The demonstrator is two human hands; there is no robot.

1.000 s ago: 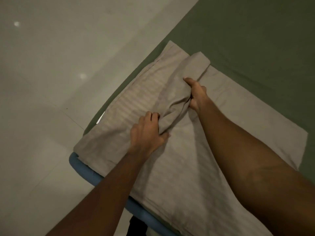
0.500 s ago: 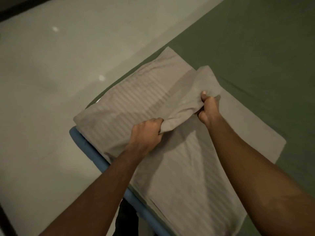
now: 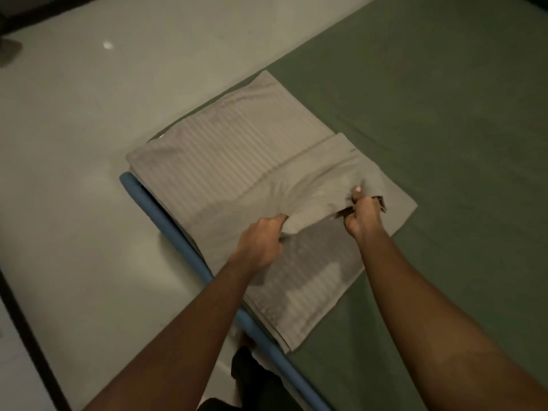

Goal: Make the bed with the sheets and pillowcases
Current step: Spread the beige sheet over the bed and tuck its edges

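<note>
A folded grey striped sheet (image 3: 237, 149) lies on the corner of a bed covered in a green fitted sheet (image 3: 430, 114). Its top layer is lifted off the layers below. My left hand (image 3: 261, 241) grips the near edge of that layer in a fist. My right hand (image 3: 363, 215) pinches the same layer farther right, thumb on top. Both forearms reach in from the bottom of the view.
A blue padded bed rail (image 3: 166, 223) runs along the bed's left edge, right beside the sheet. Pale tiled floor (image 3: 74, 143) spreads to the left. A dark strip (image 3: 26, 336) crosses the floor at bottom left. My dark-clothed leg (image 3: 252, 378) stands by the rail.
The top layer has been pulled toward me and spread wider. My right hand moved right and nearer, my left hand slightly nearer. The bunched fold between my hands has opened out.
</note>
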